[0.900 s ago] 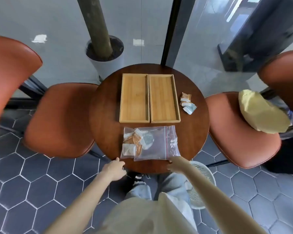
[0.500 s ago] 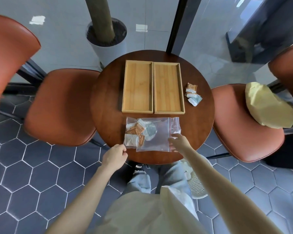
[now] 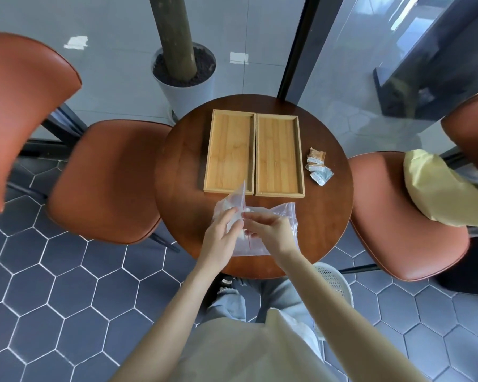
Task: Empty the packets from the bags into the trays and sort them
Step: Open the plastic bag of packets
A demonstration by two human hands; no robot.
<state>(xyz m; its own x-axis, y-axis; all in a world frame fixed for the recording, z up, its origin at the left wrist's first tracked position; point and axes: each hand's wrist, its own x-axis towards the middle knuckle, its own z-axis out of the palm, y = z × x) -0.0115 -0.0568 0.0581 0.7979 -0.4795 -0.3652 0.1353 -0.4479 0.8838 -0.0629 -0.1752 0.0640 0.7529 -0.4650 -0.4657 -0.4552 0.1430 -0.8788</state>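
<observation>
Bag [image 3: 280, 216] blocks left tray's [image 3: 229, 154] near rim.

The round wooden table [image 3: 177, 172] carries two trays [image 3: 229, 155] [image 3: 278, 157] side by side and loose packets [image 3: 318, 166]

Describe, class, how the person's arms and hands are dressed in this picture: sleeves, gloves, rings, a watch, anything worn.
Both forearms are bare as far as the frame shows them; no sleeve reaches them. The left hand and right hand wear no gloves, and no ring, watch or bracelet shows on either. Lower down, a pale beige top and light grey-blue trousers are visible.
</observation>
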